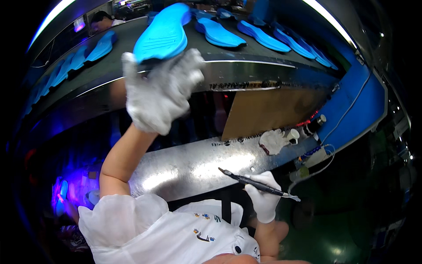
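My left hand [160, 92], in a white knit glove smeared by motion, is raised at the near edge of the belt. Its thumb and fingers are around the near end of a bright blue insole [162, 33], which has fine ridges and a dark underside. This insole looks larger than its neighbours and tilts toward me. Lower down on the right, my right hand [263, 196], gloved in white, is closed around a slim black pen-shaped tool [255, 183]. One end of the tool is a brown point, the other pale and wispy.
More blue insoles [220, 33] lie along the dark belt [127, 37], on both sides. Under it are a brown board [263, 110] and a metal shelf [198, 165] bearing a crumpled white glove [273, 141] and a white cup [293, 136]. Beyond the belt a person [103, 22] is partly visible.
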Motion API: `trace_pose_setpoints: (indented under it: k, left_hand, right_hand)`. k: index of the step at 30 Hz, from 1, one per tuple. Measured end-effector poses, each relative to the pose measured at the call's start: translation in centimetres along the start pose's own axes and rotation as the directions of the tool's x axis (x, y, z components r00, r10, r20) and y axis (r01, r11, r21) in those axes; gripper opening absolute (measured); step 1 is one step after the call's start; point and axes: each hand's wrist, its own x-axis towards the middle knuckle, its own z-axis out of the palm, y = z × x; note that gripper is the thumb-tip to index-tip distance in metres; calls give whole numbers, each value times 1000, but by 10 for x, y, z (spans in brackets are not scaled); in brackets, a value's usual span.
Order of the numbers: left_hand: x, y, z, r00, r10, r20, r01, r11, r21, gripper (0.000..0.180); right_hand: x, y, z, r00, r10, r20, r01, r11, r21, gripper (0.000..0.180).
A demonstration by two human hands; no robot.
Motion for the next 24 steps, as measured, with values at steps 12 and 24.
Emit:
trace_pose_setpoints:
  k: [12, 24]
  left_hand:
    - [-7, 179, 42, 485, 817, -313, 633, -574, -519, 31]
    - [-83, 25, 17, 596, 643, 481, 170, -687, 707, 8]
  right_hand:
    - [-19, 2, 2, 984, 153, -91, -129, 965, 229, 21]
    - [-32, 21, -4, 917, 352, -187, -297, 917, 266, 20]
